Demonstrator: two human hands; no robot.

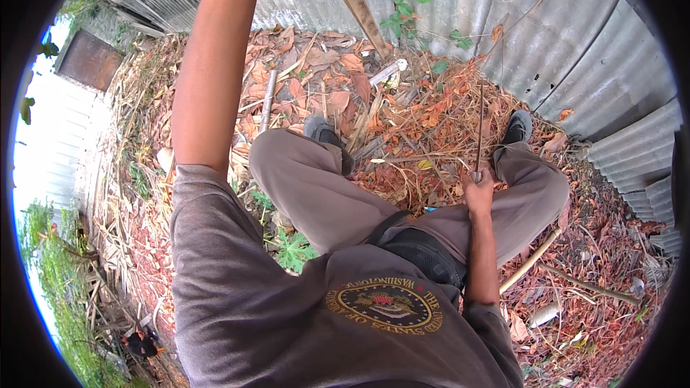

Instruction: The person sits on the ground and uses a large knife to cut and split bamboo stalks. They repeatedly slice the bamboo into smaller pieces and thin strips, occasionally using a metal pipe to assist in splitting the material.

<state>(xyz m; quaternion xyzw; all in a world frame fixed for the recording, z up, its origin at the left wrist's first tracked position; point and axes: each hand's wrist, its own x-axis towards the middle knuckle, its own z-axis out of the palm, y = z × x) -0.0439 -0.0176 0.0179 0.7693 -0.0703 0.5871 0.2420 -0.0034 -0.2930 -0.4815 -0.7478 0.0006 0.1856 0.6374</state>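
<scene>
My right hand (478, 190) is closed around the lower end of a long, thin, dark rod (480, 126), possibly a blade seen edge-on. It points upright, away from me, over the dry leaves. This hand is beside my right thigh, between my spread legs. My left arm (212, 65) is raised and reaches past the top edge, so the left hand is out of view. A black pouch (424, 255) lies across my waist. A small blue thing (431, 209) shows by my right thigh, too small to make out.
A corrugated metal fence (553, 36) curves along the far side and right. A wooden post (352, 0) leans against it. Brown leaf litter (330, 57), a cut stick (268, 100), a pale branch (532, 262) and a green plant (293, 251) surround my legs.
</scene>
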